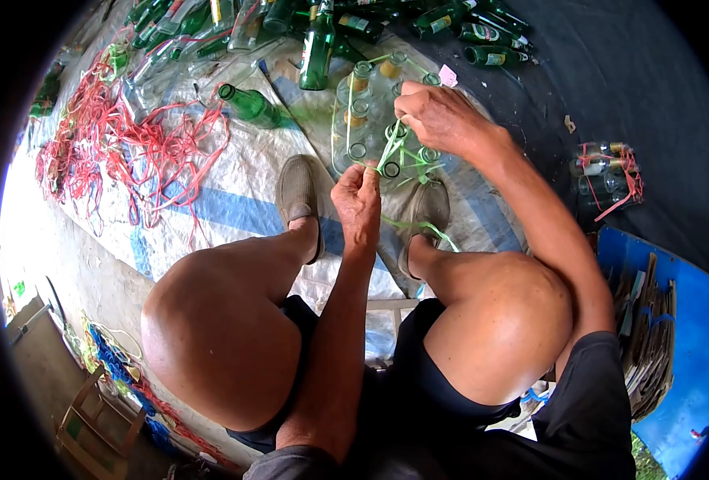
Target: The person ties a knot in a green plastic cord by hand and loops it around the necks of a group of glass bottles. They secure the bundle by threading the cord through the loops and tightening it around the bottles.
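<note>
Between my feet stands a cluster of upright glass bottles (357,150), several clear and some green, with their mouths facing me. A light green plastic strap (392,142) runs around and across the bottle necks. My left hand (358,202) pinches the strap at the near side of the cluster, thumb against fingers. Over its right side, my right hand (441,118) is closed on the strap too, which is stretched between both hands. Loose strap ends (442,234) trail near my right shoe (430,206).
A green bottle (249,106) lies left of the cluster; another bottle (317,50) lies behind. Many green bottles (354,24) are heaped at the back. Tangled red straps (134,144) cover the left of the sheet (238,212). A red-tied bundle (608,174) and stacked cardboard (650,336) are at right.
</note>
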The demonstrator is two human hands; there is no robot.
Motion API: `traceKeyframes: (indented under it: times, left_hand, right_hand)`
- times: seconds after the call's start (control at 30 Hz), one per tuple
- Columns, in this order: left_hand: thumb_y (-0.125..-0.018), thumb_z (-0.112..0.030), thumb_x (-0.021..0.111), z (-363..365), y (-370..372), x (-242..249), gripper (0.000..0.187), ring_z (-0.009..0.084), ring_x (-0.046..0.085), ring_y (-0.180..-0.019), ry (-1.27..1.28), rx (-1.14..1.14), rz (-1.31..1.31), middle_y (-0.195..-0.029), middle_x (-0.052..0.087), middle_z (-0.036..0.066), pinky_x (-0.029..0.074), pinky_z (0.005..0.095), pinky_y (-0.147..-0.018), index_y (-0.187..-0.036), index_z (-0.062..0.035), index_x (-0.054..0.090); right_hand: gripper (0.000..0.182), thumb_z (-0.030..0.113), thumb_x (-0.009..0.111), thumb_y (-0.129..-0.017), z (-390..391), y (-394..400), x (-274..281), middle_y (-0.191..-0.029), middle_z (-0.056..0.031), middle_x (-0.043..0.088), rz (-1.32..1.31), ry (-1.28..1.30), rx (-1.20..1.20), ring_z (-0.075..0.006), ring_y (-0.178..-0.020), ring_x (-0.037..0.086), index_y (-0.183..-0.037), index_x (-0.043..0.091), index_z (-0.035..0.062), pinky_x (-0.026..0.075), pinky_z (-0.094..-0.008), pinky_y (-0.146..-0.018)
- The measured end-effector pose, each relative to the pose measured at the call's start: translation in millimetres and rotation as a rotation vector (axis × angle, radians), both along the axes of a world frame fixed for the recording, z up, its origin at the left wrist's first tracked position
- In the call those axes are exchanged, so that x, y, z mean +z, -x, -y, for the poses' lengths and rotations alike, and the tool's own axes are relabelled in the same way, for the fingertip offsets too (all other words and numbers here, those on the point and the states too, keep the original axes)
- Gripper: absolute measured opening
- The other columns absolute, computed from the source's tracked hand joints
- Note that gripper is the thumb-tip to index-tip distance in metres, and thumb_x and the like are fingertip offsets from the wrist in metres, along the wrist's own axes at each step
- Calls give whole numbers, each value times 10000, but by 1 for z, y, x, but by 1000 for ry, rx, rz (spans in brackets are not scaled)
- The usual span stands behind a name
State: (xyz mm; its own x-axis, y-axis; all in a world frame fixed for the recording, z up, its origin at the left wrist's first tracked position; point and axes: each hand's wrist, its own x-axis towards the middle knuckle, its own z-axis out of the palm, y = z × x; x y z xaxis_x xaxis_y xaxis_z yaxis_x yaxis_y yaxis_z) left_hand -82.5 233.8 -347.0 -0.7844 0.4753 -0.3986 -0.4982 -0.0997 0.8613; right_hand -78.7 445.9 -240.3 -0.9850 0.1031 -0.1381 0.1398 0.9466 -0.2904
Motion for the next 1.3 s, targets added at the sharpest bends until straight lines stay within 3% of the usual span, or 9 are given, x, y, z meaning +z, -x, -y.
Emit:
traceKeyframes:
  times: [0.2, 0.63, 0.83, 0.93, 1.07, 1.13, 1.17, 1.23, 1.3]
  left_hand:
    - [-1021, -193, 675, 0, -2, 0, 175, 2, 409, -582, 17, 16, 17, -722, 540, -98, 294, 204, -518, -1019, -28, 733]
    - [-987, -138, 709, 9, 7, 8, 192, 21, 464, -671, 109, -4, -42, -786, 600, -72, 345, 208, -590, -1000, 51, 741]
    - [-986, -162, 706, 18, 13, 15, 256, 43, 501, -662, 211, -27, -177, -743, 622, -29, 417, 232, -592, -980, 92, 733]
    - [-990, -196, 718, 24, 17, 17, 281, 53, 528, -711, 237, -89, -235, -809, 651, -27, 422, 228, -632, -1024, 82, 739]
    - [-971, -196, 711, 26, 24, 25, 287, 78, 544, -697, 323, -145, -338, -750, 655, 17, 446, 255, -634, -981, 89, 743]
    - [-950, -210, 691, 26, 27, 31, 286, 178, 625, -681, 416, -160, -499, -731, 682, 134, 497, 333, -659, -964, 70, 749]
    - [-947, -219, 678, 27, 30, 26, 281, 260, 692, -692, 444, -183, -512, -764, 711, 210, 531, 379, -698, -968, 52, 753]
    - [-946, -221, 685, 28, 33, 34, 282, 252, 665, -650, 457, -208, -544, -726, 694, 204, 523, 378, -670, -961, 53, 752]
    - [-947, -218, 686, 30, 35, 27, 284, 243, 650, -632, 433, -224, -543, -707, 680, 206, 517, 375, -654, -963, 58, 749]
  right_hand:
    - [103, 145, 629, -900, 4, 8, 0, -859, -177, 676, 1, -27, -32, -442, -872, 664, -869, 667, 55, 511, -534, -732]
    - [110, 110, 698, -859, 0, 24, -11, -917, -166, 738, 100, -86, -5, -379, -921, 718, -943, 763, 86, 567, -497, -798]
    - [241, 71, 615, -897, 6, 20, 8, -992, -192, 759, 401, 239, -296, -354, -1004, 732, -1079, 772, 40, 573, -463, -839]
    - [282, 139, 621, -908, -4, 10, -3, -999, -210, 754, 220, 263, -131, -358, -986, 733, -1129, 750, 21, 575, -447, -837]
    - [496, 350, 731, -871, 2, 5, 28, -1007, -256, 734, 349, 241, -79, -368, -965, 727, -1173, 689, -41, 571, -447, -829]
    - [581, 425, 786, -841, 14, 5, 36, -962, -294, 705, 407, 146, -7, -428, -979, 708, -1089, 661, -86, 559, -494, -852]
    - [637, 439, 792, -837, 21, 1, 40, -1085, -320, 681, 417, 168, 27, -450, -1055, 683, -1113, 635, -113, 553, -498, -903]
    - [680, 413, 815, -829, 42, -7, 49, -1267, -359, 577, 358, 162, 9, -490, -1142, 635, -1158, 583, -135, 556, -490, -955]
    - [668, 380, 835, -821, 67, -9, 46, -1247, -333, 574, 232, 55, -136, -466, -1120, 652, -1168, 580, -131, 566, -494, -938]
